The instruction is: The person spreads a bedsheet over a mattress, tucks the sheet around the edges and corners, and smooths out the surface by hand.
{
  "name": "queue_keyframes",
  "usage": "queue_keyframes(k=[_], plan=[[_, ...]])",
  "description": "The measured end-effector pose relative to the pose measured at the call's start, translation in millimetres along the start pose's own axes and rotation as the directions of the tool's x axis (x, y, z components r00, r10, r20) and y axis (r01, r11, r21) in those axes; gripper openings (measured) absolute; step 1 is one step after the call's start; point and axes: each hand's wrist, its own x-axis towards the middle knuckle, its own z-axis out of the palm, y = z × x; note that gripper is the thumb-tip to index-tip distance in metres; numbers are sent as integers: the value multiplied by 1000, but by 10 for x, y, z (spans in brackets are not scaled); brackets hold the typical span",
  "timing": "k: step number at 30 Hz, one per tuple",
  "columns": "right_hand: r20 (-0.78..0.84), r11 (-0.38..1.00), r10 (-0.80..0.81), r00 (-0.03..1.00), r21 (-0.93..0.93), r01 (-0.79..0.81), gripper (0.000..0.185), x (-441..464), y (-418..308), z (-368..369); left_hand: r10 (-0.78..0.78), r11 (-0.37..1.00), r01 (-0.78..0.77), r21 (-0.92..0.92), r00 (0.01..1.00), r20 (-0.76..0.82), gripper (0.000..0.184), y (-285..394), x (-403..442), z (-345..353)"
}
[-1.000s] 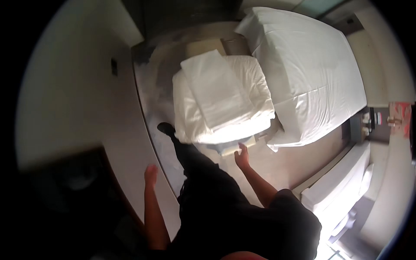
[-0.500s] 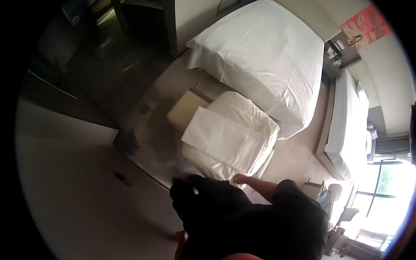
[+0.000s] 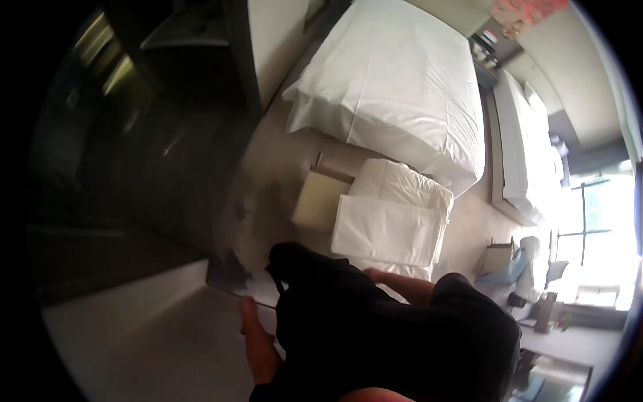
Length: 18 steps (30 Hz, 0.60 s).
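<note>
With the view turned, the folded white cloth pile (image 3: 388, 228) lies farther right, seemingly undisturbed; whether the bare left hand's (image 3: 248, 309) and bare right hand's (image 3: 374, 274) fingers are apart cannot be told.

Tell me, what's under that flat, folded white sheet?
A puffy white blanket sticks out from under the folded sheet. The sheet covers the blanket's middle, so whether anything else lies between them can't be seen.

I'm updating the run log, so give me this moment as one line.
left hand: near wall, nothing seen in it | right hand: partly hidden, near bedding, grip unclear | bedding: white, piled, near bed
</note>
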Motion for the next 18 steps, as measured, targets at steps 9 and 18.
queue_keyframes(k=[9,18], plan=[[410,833,423,808,177,-525,24,1417,-984,-25,263,852,-278,-443,960,-97,13,4055,1337,-1922],[-477,480,553,683,853,207,25,2781,-2802,-3187,-24,697,-293,654,903,429,14,3932,2441,-1584]])
